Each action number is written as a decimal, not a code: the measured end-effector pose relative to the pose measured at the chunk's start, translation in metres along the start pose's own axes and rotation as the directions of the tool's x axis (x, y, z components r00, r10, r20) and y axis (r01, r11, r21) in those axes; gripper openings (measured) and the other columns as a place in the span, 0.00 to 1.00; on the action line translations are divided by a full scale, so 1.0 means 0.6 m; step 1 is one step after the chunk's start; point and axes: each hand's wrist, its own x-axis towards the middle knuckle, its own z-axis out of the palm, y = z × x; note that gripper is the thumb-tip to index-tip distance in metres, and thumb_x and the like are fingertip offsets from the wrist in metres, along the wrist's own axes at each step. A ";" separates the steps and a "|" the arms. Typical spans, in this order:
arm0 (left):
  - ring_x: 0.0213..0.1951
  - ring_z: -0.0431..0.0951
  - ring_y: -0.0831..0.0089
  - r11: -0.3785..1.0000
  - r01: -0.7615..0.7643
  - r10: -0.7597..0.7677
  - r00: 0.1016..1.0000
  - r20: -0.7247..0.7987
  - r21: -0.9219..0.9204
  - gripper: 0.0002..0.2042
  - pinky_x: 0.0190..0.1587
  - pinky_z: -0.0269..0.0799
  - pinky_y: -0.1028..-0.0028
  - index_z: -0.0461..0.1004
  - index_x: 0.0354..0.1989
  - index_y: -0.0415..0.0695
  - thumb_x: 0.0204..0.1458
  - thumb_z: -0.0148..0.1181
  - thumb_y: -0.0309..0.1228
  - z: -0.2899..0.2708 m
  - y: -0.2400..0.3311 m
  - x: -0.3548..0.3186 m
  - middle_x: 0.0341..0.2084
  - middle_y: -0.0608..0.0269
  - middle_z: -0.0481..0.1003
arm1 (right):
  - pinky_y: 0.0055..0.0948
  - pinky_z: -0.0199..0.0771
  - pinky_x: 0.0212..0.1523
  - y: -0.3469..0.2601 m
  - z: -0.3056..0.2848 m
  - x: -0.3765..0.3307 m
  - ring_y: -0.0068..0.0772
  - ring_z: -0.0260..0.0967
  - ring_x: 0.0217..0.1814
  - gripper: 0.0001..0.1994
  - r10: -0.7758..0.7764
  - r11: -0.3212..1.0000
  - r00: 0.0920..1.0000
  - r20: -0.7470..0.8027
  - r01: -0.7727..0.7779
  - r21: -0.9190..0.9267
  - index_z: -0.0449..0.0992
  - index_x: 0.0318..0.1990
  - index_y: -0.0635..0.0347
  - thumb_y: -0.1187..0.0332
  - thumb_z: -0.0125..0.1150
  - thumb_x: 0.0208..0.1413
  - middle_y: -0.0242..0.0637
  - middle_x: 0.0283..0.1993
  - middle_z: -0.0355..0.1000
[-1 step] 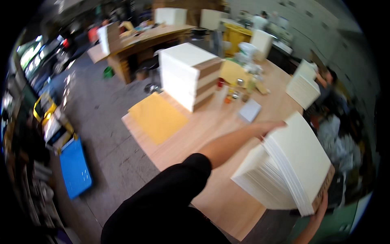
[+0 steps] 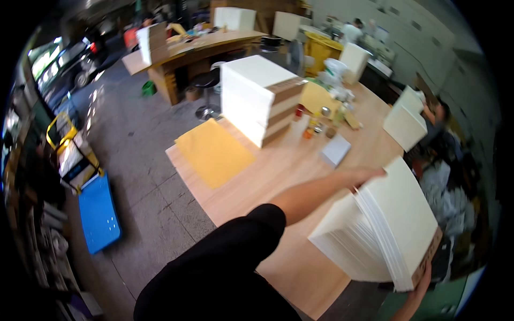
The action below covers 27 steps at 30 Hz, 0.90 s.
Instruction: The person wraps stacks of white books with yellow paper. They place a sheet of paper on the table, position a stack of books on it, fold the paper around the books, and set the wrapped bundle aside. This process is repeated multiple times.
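Note:
At the right of the wooden table stands a thick stack of cream-white paper (image 2: 353, 241). Its upper bundle (image 2: 404, 214) lies skewed and tilted over the rest, with layered edges fanning out. My left hand (image 2: 367, 175) reaches across and grips the bundle's far left corner; its fingertips are partly hidden behind the edge. Low on the near right side, my right hand (image 2: 423, 281) holds the bundle's corner beside a brown strip, its fingers partly hidden underneath.
A tall white block with brown bands (image 2: 246, 101) stands on the wooden table (image 2: 267, 176), near a yellow sheet (image 2: 214, 152), a small pale box (image 2: 336, 150) and several jars. A blue cart (image 2: 100, 214) is on the floor at left. Another person (image 2: 436, 115) sits at far right.
The whole view has shifted slightly, so the table and its items sit a little further right in the picture. Both hands keep their hold on the bundle.

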 end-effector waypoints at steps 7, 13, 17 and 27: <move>0.42 0.76 0.62 0.987 -0.159 0.157 0.985 -0.068 -0.027 0.40 0.44 0.73 0.66 0.74 0.50 0.31 0.49 0.56 0.65 -0.118 -0.056 -0.234 0.41 0.52 0.77 | 0.33 0.75 0.48 0.107 0.163 -0.089 0.33 0.72 0.47 0.25 -0.233 0.970 0.968 -0.089 0.224 -0.099 0.68 0.57 0.61 0.60 0.63 0.54 0.36 0.48 0.71; 0.50 0.73 0.72 0.800 -0.183 0.141 0.983 -0.118 -0.571 0.26 0.52 0.70 0.70 0.69 0.56 0.37 0.56 0.60 0.45 -0.235 -0.266 -0.420 0.50 0.59 0.73 | 0.31 0.75 0.44 0.263 0.228 -0.240 0.32 0.72 0.44 0.23 -0.245 0.948 0.965 0.089 0.258 -0.187 0.69 0.53 0.60 0.60 0.65 0.52 0.36 0.44 0.71; 0.56 0.73 0.66 0.746 -0.138 -0.020 0.973 -0.229 -0.651 0.28 0.59 0.69 0.65 0.62 0.64 0.34 0.57 0.56 0.35 -0.293 -0.417 -0.526 0.57 0.53 0.71 | 0.25 0.73 0.36 0.406 0.284 -0.338 0.25 0.68 0.35 0.21 -0.126 0.966 0.989 0.079 0.141 -0.215 0.69 0.42 0.57 0.63 0.72 0.41 0.28 0.34 0.66; 0.54 0.73 0.66 0.734 0.276 -0.416 0.905 -0.090 -0.620 0.26 0.53 0.71 0.66 0.67 0.58 0.33 0.57 0.60 0.40 -0.314 -0.635 -0.630 0.54 0.53 0.72 | 0.46 0.71 0.56 0.693 0.260 -0.304 0.44 0.69 0.55 0.30 0.661 0.746 0.707 0.251 -0.656 -0.117 0.66 0.61 0.62 0.60 0.61 0.51 0.44 0.53 0.71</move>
